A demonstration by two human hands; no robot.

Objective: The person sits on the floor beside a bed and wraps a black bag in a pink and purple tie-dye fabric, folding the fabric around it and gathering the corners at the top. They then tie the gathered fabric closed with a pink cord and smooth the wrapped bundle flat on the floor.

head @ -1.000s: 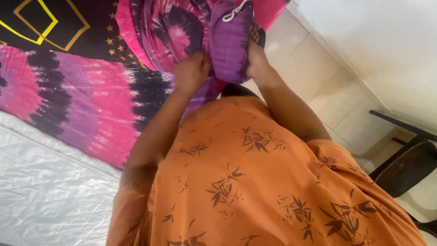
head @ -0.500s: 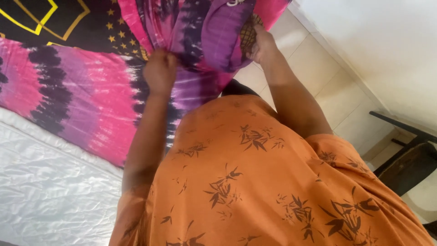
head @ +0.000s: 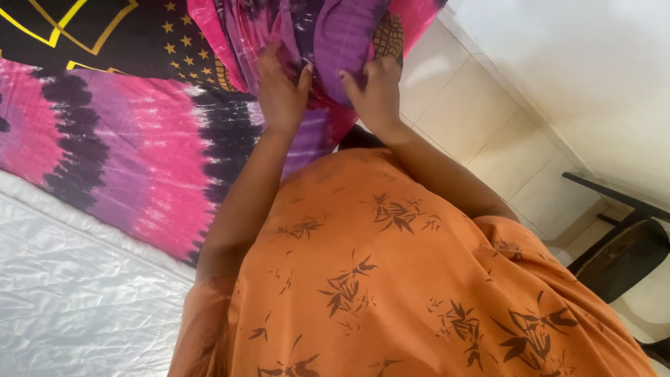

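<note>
Gripping the purple tie-dye garment (head: 335, 42) with your left hand (head: 279, 91) and right hand (head: 377, 94), you seem mid-fold over the bed's (head: 63, 293) edge; next, likely align its edges.

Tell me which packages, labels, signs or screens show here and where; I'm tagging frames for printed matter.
None in view: no package, label, sign or screen.
The left hand and right hand grip a purple tie-dye cloth over a pink and purple sheet.
A black cloth with yellow lines and stars lies above it: pattern only.
</note>
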